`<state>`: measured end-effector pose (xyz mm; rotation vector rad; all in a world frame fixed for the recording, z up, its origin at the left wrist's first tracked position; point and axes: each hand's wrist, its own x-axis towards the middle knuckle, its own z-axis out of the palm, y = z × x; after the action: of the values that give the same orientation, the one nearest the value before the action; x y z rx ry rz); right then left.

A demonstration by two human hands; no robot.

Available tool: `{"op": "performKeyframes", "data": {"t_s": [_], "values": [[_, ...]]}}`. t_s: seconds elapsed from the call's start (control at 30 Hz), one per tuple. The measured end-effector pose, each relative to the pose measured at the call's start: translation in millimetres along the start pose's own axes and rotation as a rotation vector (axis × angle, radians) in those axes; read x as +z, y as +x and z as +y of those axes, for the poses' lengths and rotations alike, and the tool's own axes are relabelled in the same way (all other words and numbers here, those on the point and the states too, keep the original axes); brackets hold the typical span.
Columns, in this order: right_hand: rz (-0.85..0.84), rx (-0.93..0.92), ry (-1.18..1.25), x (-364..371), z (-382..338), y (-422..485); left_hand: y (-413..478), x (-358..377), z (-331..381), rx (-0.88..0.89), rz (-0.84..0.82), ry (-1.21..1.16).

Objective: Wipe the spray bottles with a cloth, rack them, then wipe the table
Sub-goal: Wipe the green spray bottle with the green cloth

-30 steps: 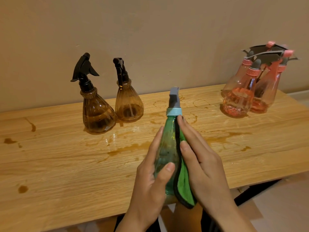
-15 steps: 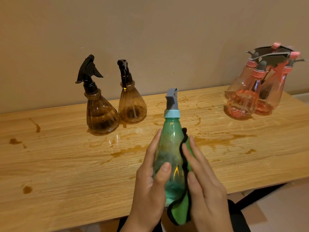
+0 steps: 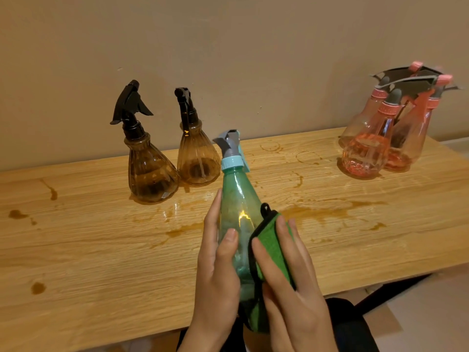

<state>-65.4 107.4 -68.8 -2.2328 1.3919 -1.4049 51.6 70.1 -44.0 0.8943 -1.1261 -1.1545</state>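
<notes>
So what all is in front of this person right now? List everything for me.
Green translucent plastic spray bottle: one, grey trigger and pale blue collar, held tilted over the table's near edge.
Green cloth with black edging: one, pressed on that bottle's right side.
Brown ribbed spray bottles: two, black triggers, standing at back left and beside it.
Pink clear spray bottles: a cluster at back right, apparently three; overlap hides the count.
Wooden table: one, light brown, with brown spills and ring marks.
Left hand: grip around the bottle.
Right hand: on the cloth.
</notes>
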Motion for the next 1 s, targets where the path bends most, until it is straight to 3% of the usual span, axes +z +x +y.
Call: {"op": "performKeyframes", "data": {"t_s": [0.2, 0.3, 0.5, 0.67, 0.77, 1.0], "values": [[-0.041, 0.204, 0.256, -12.7, 5.2, 31.7, -3.2, 1.1, -0.8, 0.019, -0.133, 0.052], [-0.047, 0.207, 0.305, -23.1, 9.2, 51.8, -5.0, 3.2, 0.0, 0.044, -0.168, 0.093], [-0.097, 0.021, 0.055, -15.7, 2.8, 36.9, -4.5, 1.5, 0.2, 0.034, -0.103, 0.033], [-0.039, -0.049, -0.026, -9.9, -0.8, 5.6, -3.9, -0.3, 1.5, 0.019, -0.036, 0.012], [-0.003, 0.020, 0.060, -6.0, 2.6, 1.1, -4.2, -0.8, 1.4, 0.029, -0.060, 0.003], [-0.104, 0.200, 0.306, -18.0, 8.6, 39.7, -3.7, 1.3, 0.0, 0.006, -0.148, 0.014]]}}
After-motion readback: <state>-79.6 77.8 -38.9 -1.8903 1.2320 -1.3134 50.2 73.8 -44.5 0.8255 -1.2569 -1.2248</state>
